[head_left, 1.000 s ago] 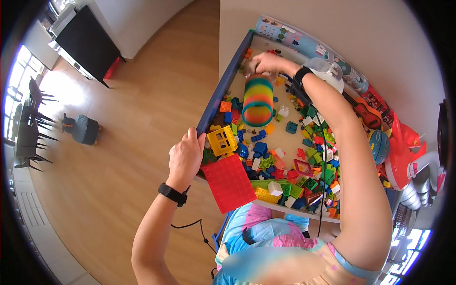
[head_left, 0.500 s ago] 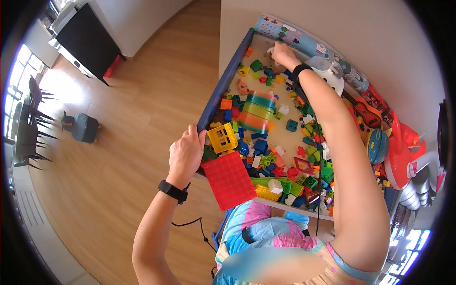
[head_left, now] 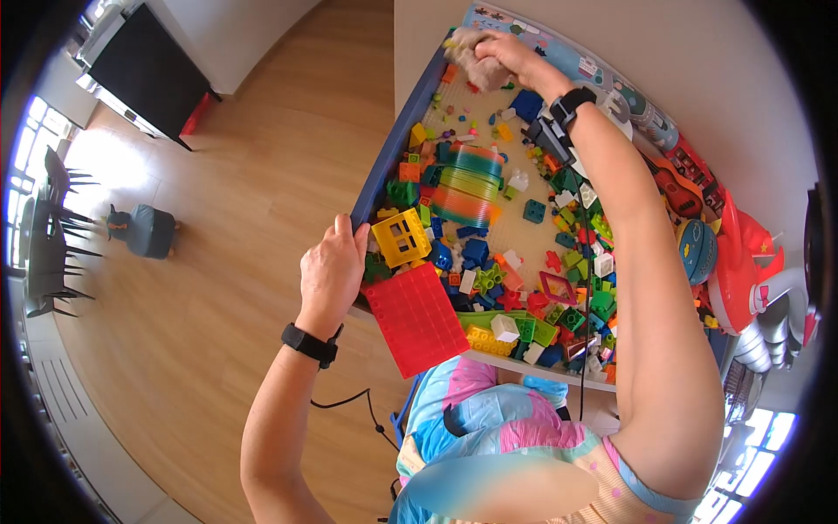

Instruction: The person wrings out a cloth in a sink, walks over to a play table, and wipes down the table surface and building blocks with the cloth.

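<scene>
My right hand (head_left: 513, 57) is closed around a fluffy beige-grey plush toy (head_left: 477, 58) at the far left corner of the play table. Its fingers hide part of the toy, which has a small yellowish patch. At the near left, my left hand (head_left: 333, 266) is wrapped over the table's blue rim (head_left: 394, 150). Beside that hand are a red studded plate (head_left: 417, 320) and a yellow window block (head_left: 401, 237). A rainbow coil spring (head_left: 469, 185) lies on its side in the middle, among many loose building bricks.
A wall and a rolled printed mat (head_left: 559, 54) border the far side. To the right are a toy guitar (head_left: 683, 194), a blue ball (head_left: 697, 251) and a red toy (head_left: 735, 279). A black cable (head_left: 586, 306) hangs across the bricks. An animal-shaped stool (head_left: 144, 231) stands on the floor.
My right hand has moved up and left with the plush toy, which now shows more fully. A pinkish toy near the left rim is out of sight. My left hand stays on the rim.
</scene>
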{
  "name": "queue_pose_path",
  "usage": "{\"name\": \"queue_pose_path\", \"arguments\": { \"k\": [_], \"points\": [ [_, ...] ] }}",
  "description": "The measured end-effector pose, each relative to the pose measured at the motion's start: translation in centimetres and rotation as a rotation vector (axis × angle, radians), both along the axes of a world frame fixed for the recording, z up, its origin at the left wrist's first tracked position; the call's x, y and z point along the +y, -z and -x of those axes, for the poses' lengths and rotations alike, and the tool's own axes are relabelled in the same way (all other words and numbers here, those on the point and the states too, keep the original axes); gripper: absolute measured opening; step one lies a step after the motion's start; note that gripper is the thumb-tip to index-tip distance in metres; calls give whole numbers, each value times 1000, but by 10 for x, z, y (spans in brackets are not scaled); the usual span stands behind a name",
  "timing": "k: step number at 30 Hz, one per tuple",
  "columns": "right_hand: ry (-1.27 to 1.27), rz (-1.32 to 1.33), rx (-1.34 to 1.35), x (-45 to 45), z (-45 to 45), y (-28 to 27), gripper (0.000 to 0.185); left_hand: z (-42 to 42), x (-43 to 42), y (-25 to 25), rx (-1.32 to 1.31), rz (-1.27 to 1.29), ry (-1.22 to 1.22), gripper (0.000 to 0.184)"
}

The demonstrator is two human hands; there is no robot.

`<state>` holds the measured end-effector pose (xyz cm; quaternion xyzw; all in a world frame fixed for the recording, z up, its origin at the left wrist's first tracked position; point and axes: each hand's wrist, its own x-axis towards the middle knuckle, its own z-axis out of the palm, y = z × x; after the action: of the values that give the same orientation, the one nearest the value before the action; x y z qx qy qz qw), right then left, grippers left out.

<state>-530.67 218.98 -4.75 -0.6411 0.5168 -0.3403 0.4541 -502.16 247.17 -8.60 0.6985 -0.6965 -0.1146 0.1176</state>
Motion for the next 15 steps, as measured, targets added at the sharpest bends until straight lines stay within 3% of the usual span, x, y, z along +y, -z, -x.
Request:
{"name": "queue_pose_path", "arguments": {
  "k": [3,7,11,14,15],
  "points": [
    [175,135,303,-20,23,7,36,0,-1,-2,2,-6,0,31],
    [223,220,825,-32,35,43,41,0,0,1,23,22,11,31],
    [396,166,923,-34,25,71,37,-1,-1,2,7,23,5,31],
    [398,158,895,-36,16,84,37,-1,-1,2,15,7,14,30],
    [260,136,848,-35,13,84,37,-2,-1,2,14,11,11,31]
  ]
}}
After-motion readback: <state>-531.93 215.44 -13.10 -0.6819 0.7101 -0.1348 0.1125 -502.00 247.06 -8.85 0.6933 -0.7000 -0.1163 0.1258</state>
